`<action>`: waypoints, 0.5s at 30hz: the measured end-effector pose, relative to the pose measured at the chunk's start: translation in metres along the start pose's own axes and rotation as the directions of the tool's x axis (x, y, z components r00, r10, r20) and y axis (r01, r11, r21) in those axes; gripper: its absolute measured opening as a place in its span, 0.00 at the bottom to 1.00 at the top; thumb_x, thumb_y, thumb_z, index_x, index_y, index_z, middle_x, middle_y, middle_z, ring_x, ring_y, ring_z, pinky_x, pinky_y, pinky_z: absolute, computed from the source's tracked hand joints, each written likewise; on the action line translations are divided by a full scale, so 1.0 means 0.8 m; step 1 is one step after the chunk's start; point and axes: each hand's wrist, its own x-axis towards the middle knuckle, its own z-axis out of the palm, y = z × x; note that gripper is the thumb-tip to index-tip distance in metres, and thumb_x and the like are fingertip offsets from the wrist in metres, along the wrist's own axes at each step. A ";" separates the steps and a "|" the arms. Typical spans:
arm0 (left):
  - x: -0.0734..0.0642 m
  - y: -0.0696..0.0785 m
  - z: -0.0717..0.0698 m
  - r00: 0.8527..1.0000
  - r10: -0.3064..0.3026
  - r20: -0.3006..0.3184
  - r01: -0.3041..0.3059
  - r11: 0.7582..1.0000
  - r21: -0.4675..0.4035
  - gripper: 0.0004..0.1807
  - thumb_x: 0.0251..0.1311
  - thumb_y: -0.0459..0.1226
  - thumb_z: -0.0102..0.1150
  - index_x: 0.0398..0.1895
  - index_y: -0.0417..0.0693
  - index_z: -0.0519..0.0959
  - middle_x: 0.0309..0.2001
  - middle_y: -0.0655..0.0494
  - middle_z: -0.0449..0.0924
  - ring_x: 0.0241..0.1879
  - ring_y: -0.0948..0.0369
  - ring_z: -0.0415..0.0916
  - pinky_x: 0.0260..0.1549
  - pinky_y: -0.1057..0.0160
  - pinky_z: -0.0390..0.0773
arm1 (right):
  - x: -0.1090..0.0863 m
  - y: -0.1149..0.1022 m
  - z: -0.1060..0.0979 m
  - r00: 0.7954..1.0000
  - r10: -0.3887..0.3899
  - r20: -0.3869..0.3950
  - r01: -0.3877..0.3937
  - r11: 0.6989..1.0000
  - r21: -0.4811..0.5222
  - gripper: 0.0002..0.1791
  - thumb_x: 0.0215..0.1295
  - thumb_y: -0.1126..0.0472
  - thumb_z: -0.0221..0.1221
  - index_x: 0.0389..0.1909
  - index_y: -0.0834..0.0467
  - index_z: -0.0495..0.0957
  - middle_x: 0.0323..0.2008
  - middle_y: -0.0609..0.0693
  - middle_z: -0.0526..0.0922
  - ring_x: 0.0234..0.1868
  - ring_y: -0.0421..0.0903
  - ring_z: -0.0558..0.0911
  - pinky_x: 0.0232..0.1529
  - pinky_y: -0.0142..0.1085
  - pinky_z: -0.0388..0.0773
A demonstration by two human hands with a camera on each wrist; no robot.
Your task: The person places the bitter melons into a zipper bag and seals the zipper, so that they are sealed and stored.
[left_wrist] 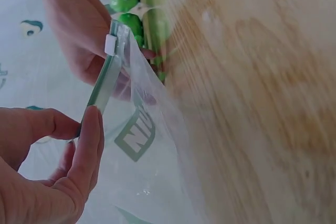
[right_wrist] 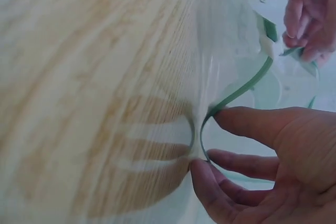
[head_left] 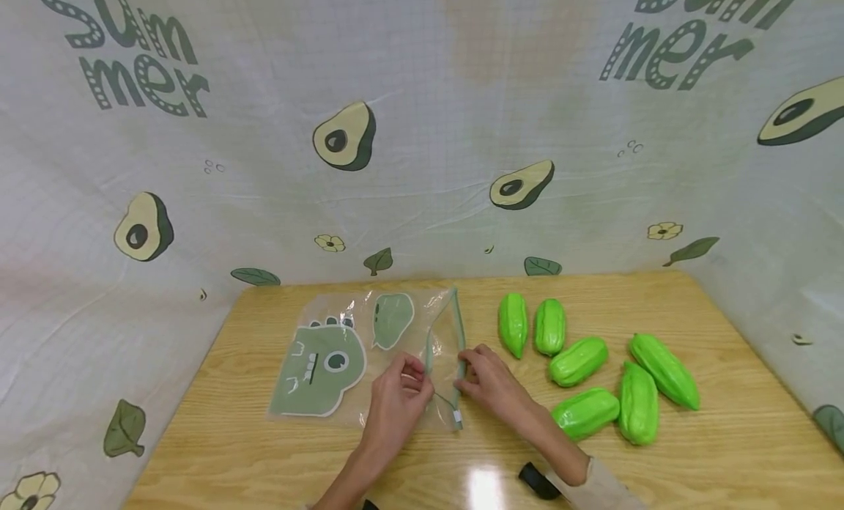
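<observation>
A clear slider zip bag point(head_left: 330, 385) with a green dinosaur print lies flat on the table, its mouth toward the right. The green zip edges of the mouth stand apart, leaving a gap. My left hand point(head_left: 398, 396) pinches the left zip edge between thumb and fingers. On the opposite zip edge, my right hand point(head_left: 491, 382) has a pinch grip, with the strip bowed between thumb and fingers in the right wrist view. A white slider point(left_wrist: 110, 44) sits at the near end of the zip. Through the clear film nothing shows inside the bag.
Several bright green ridged fruits point(head_left: 576, 361), like star fruit, lie on the right part of the wooden table point(head_left: 217, 437). One fruit point(head_left: 587, 413) is close beside my right forearm. A printed cloth point(head_left: 428, 224) with avocados hangs behind and at both sides.
</observation>
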 end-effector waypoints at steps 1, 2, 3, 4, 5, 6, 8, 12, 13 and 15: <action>0.000 -0.001 0.001 1.000 -0.014 0.011 0.014 1.000 -0.021 0.09 0.56 0.22 0.63 0.37 0.38 0.76 0.33 0.52 0.80 0.30 0.62 0.83 0.30 0.70 0.84 | -0.001 0.001 0.000 1.000 -0.007 -0.006 0.007 1.000 -0.012 0.19 0.61 0.67 0.71 0.51 0.69 0.81 0.37 0.53 0.76 0.36 0.44 0.72 0.35 0.35 0.75; 0.001 -0.002 0.001 0.999 -0.031 0.021 0.032 0.999 -0.039 0.09 0.57 0.22 0.63 0.38 0.38 0.76 0.33 0.51 0.80 0.30 0.62 0.83 0.30 0.70 0.84 | -0.002 0.001 0.000 1.000 -0.014 -0.012 0.014 1.000 -0.022 0.18 0.61 0.67 0.71 0.51 0.68 0.81 0.37 0.53 0.76 0.36 0.44 0.72 0.36 0.35 0.75; 0.001 -0.003 0.002 0.999 -0.042 0.030 0.044 0.997 -0.057 0.09 0.57 0.22 0.62 0.38 0.37 0.76 0.34 0.51 0.80 0.30 0.62 0.83 0.29 0.70 0.84 | -0.003 0.002 -0.001 0.999 -0.026 -0.019 0.026 0.999 -0.027 0.18 0.61 0.67 0.71 0.51 0.68 0.81 0.38 0.53 0.77 0.37 0.44 0.72 0.36 0.35 0.75; 0.002 -0.004 0.002 0.998 -0.048 0.037 0.051 0.996 -0.071 0.09 0.58 0.22 0.62 0.39 0.37 0.76 0.34 0.50 0.79 0.30 0.62 0.83 0.29 0.70 0.84 | -0.004 0.002 -0.001 0.999 -0.037 -0.024 0.036 0.999 -0.031 0.18 0.62 0.66 0.71 0.51 0.67 0.81 0.38 0.53 0.77 0.37 0.44 0.73 0.37 0.36 0.76; 0.002 -0.005 0.003 0.998 -0.051 0.042 0.054 0.995 -0.080 0.09 0.58 0.22 0.62 0.39 0.37 0.76 0.34 0.50 0.79 0.29 0.62 0.83 0.28 0.70 0.84 | -0.004 0.003 -0.002 0.999 -0.046 -0.026 0.045 0.998 -0.033 0.18 0.62 0.66 0.71 0.51 0.67 0.81 0.38 0.53 0.77 0.37 0.45 0.73 0.37 0.36 0.76; 0.002 -0.007 0.003 0.998 -0.048 0.043 0.051 0.995 -0.086 0.09 0.58 0.22 0.62 0.39 0.36 0.76 0.34 0.50 0.79 0.29 0.62 0.83 0.28 0.70 0.84 | -0.005 0.004 -0.002 0.998 -0.053 -0.028 0.052 0.998 -0.031 0.18 0.62 0.66 0.71 0.51 0.67 0.81 0.39 0.53 0.77 0.38 0.45 0.74 0.37 0.36 0.76; 0.003 -0.008 0.004 0.998 -0.052 0.048 0.056 0.994 -0.096 0.08 0.58 0.22 0.62 0.39 0.36 0.76 0.34 0.50 0.79 0.29 0.61 0.84 0.27 0.69 0.84 | -0.006 0.004 -0.003 0.998 -0.065 -0.028 0.064 0.998 -0.029 0.18 0.63 0.65 0.70 0.52 0.66 0.81 0.40 0.53 0.78 0.38 0.47 0.75 0.37 0.36 0.77; 0.004 -0.010 0.005 0.996 -0.061 0.062 0.068 0.991 -0.115 0.08 0.58 0.23 0.63 0.39 0.35 0.76 0.34 0.49 0.79 0.28 0.60 0.84 0.26 0.68 0.84 | -0.008 0.004 -0.005 0.996 -0.088 -0.029 0.087 0.996 -0.036 0.19 0.64 0.65 0.70 0.53 0.66 0.81 0.42 0.54 0.79 0.40 0.48 0.78 0.39 0.36 0.78; 0.004 -0.011 0.005 0.996 -0.064 0.066 0.072 0.990 -0.123 0.08 0.58 0.23 0.63 0.40 0.35 0.76 0.34 0.49 0.79 0.29 0.59 0.84 0.26 0.68 0.84 | -0.008 0.004 -0.005 0.995 -0.091 -0.030 0.090 0.995 -0.038 0.19 0.64 0.64 0.69 0.54 0.66 0.80 0.43 0.54 0.79 0.40 0.48 0.78 0.39 0.37 0.78; 0.005 -0.012 0.005 0.995 -0.069 0.075 0.078 0.988 -0.130 0.08 0.59 0.23 0.63 0.40 0.35 0.76 0.34 0.49 0.79 0.29 0.58 0.85 0.26 0.67 0.84 | -0.008 0.004 -0.006 0.995 -0.090 -0.033 0.089 0.995 -0.037 0.19 0.64 0.64 0.69 0.54 0.65 0.80 0.44 0.54 0.79 0.42 0.49 0.79 0.40 0.37 0.79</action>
